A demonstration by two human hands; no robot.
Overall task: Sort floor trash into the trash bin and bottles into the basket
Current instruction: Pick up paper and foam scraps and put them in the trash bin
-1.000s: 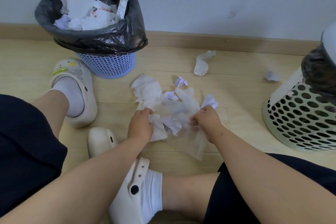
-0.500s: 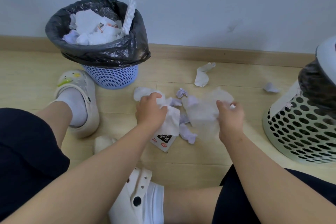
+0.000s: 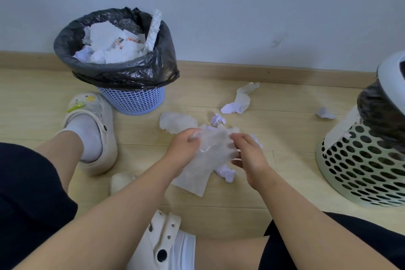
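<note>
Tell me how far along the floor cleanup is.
Done: the trash bin is heaped with paper. In hand: left hand and right hand both grip a thin white sheet. Left: a white wad, a glove-like piece, small scraps beside the sheet and one scrap near the basket. No loose bottles show on the floor.

Soft even daylight, faint shadows, blurred hands, wide-angle edge bowing

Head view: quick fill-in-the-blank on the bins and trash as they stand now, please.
The trash bin is lined with a ____ bag. The basket with round holes stands at the picture's ____ edge. The left grip and right grip hold one wrapper over the ____. Missing words: black; right; floor.
</note>
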